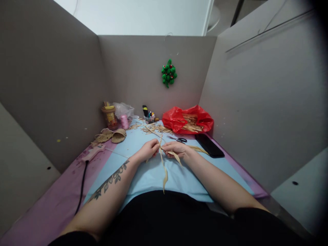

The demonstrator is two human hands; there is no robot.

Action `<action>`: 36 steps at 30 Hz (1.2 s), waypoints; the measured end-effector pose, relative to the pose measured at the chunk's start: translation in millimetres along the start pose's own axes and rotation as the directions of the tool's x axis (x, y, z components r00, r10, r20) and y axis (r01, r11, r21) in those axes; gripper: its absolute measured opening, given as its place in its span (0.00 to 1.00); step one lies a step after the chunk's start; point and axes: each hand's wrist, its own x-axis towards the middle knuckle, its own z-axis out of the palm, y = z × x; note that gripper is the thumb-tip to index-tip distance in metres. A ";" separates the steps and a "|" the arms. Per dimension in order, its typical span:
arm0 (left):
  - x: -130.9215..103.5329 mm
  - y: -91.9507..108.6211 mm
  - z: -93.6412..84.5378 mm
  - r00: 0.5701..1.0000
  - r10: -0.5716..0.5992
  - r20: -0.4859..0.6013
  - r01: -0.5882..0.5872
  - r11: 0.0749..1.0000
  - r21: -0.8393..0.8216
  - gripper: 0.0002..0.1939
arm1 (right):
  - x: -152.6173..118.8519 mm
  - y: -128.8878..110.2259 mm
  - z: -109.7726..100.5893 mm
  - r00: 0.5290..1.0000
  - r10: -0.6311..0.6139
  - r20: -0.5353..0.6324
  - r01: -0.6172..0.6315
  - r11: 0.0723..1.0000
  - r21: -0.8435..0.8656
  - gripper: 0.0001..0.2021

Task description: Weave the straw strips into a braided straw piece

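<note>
Both hands meet over the light blue sheet [143, 174] in the middle of the view. My left hand [150, 150] is closed, its fingertips pinching the pale dried strips [165, 176] where they cross. From the other side my right hand [175, 149] also pinches the strips, its fingers curled and nearly touching the left fingertips. One strip hangs down toward my body, and a leaf-like end sticks out below my right hand. Another wide strip [198, 149] lies beyond the right wrist.
Scissors [181, 139], a black phone-like slab [210, 146] and a red bag [173, 120] of dried stalks lie to the right. At left are a glue gun [93, 153] with cord, woven pieces [119, 136], pink thread [124, 121] and a jar [110, 118]. Grey panels stand around.
</note>
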 end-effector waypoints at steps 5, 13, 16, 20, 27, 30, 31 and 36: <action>0.1 2.0 5.3 0.994 0.071 -0.083 -0.058 0.988 0.144 0.11 | -4.7 -3.9 9.1 0.984 -0.016 -0.176 0.002 0.997 -0.074 0.05; 2.4 1.6 9.4 0.985 -0.082 -0.153 0.071 0.995 -0.074 0.08 | -10.0 3.8 41.0 0.831 -0.437 -0.343 0.240 0.839 -0.488 0.04; 4.0 -1.4 11.3 0.971 -0.166 -0.169 0.129 0.968 -0.213 0.06 | -8.3 9.1 46.9 0.760 -0.566 -0.320 0.240 0.702 -0.671 0.05; 6.0 -5.2 13.5 0.951 -0.212 -0.225 0.155 0.957 -0.246 0.07 | -5.1 16.3 51.1 0.691 -0.708 -0.148 0.232 0.411 -0.882 0.08; 9.7 -12.9 8.0 0.918 -0.217 -0.331 0.156 0.967 -0.201 0.08 | -12.1 17.9 65.5 0.703 -0.710 0.051 0.190 0.119 -0.975 0.11; 9.9 -13.5 5.0 0.924 -0.236 -0.301 0.168 0.958 -0.234 0.08 | -15.6 15.4 63.5 0.688 -0.717 0.113 0.260 0.098 -0.961 0.12; 9.8 -12.8 4.3 0.924 -0.245 -0.293 0.177 0.954 -0.241 0.08 | -15.8 14.3 60.8 0.685 -0.718 0.125 0.293 0.114 -0.949 0.11; 9.7 -6.6 4.1 0.928 -0.260 -0.268 0.198 0.951 -0.237 0.09 | -6.4 9.2 42.3 0.685 -0.724 -0.076 0.395 0.457 -0.797 0.11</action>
